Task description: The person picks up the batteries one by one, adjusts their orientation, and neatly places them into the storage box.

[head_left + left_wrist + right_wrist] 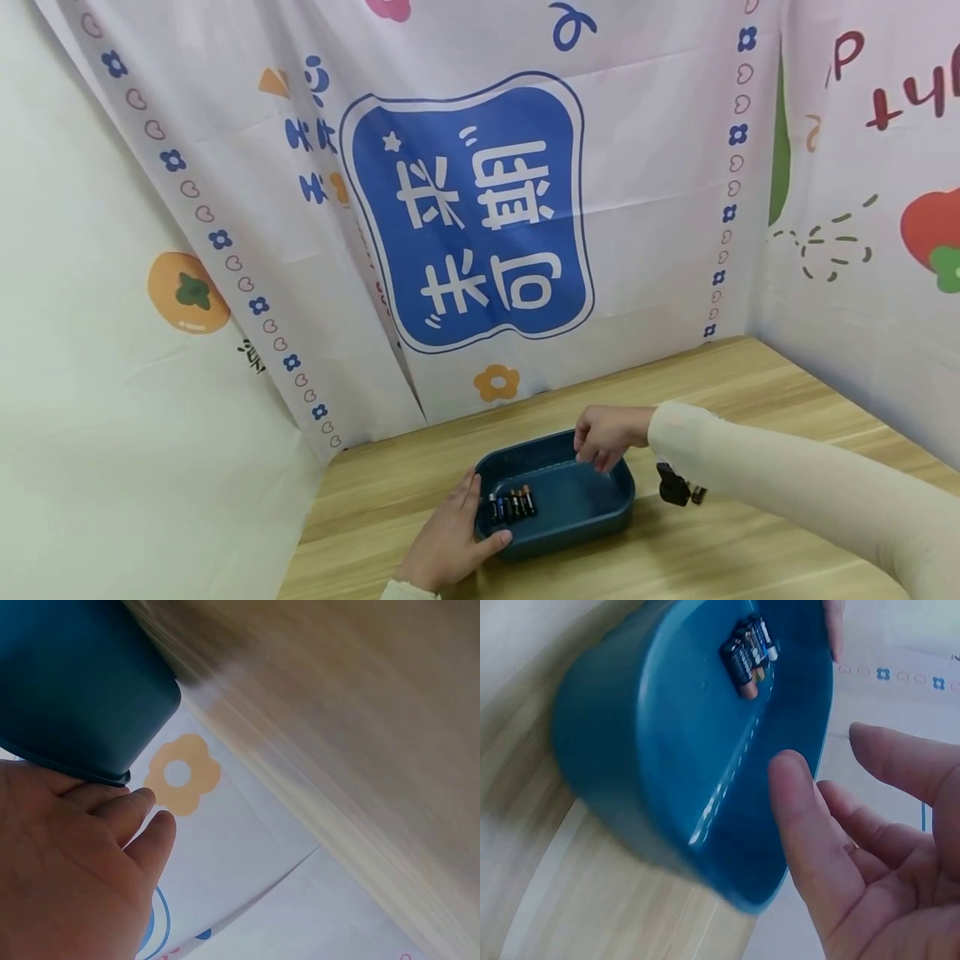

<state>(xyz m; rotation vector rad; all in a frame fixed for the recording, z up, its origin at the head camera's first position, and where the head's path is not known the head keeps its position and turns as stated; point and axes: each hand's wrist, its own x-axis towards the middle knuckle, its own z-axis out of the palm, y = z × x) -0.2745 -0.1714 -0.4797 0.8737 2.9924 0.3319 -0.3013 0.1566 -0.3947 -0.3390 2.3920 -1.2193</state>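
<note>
A dark teal plastic basin (pixel 557 542) stands on the wooden table. Several AA-size batteries (pixel 513 504) lie side by side in its left end; they also show in the right wrist view (pixel 747 656). My left hand (pixel 452 529) rests against the basin's left end, fingers extended along the outside and thumb at the near rim. In the left wrist view its fingers touch the rim. Over the basin's far right corner hovers my right hand (pixel 602 435). The right wrist view shows its thumb and fingers apart, with nothing between them.
Right of the basin, a black object (pixel 672 485) shows below the right sleeve, beside a small dark-and-gold thing (pixel 698 495), perhaps batteries. A printed white cloth (pixel 645 317) hangs behind the wooden table (pixel 720 550).
</note>
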